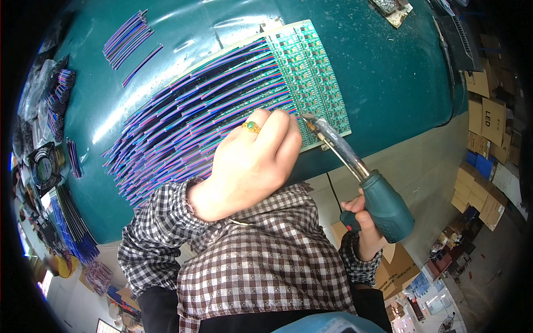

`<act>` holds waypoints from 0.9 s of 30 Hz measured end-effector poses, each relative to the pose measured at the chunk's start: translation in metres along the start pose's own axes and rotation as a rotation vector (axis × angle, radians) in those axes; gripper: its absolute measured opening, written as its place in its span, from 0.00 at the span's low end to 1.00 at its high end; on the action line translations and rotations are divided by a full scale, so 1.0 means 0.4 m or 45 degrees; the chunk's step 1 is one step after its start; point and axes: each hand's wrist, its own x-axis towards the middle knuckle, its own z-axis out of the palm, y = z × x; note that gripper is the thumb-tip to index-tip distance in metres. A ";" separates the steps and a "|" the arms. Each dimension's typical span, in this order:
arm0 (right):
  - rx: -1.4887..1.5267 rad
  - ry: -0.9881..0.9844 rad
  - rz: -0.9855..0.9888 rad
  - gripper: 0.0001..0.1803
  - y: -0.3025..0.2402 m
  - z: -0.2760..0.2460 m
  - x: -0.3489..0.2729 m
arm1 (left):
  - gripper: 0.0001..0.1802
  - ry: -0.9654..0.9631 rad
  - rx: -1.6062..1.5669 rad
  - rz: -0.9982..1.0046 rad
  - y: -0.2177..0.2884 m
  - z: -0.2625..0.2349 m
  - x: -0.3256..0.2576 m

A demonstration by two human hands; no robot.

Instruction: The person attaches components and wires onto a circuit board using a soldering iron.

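A green circuit board panel (304,61) lies on the table, with rows of small chips. Many thin ribbon wires (183,111) in blue, pink and black run leftward from it. My left hand (250,161), a green-stoned ring on one finger, rests over the wires at the panel's edge. Its fingers are curled together, and their tips and whatever they pinch are hidden. In my right hand (367,236) is a dark green soldering gun (388,206), gripped by its handle. The gun's metal tip reaches the panel just right of my left fingers.
A bundle of cut wires (127,39) and a few loose ones (142,65) lie at the far left of the green table (388,83). More wire bundles (75,222) hang by the left edge. A small metal piece (393,10) sits far right. Cardboard boxes (488,127) stand beyond the table.
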 end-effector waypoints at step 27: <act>0.020 0.056 0.055 0.29 -0.007 0.002 -0.004 | 0.17 0.022 0.009 -0.016 0.000 0.002 0.000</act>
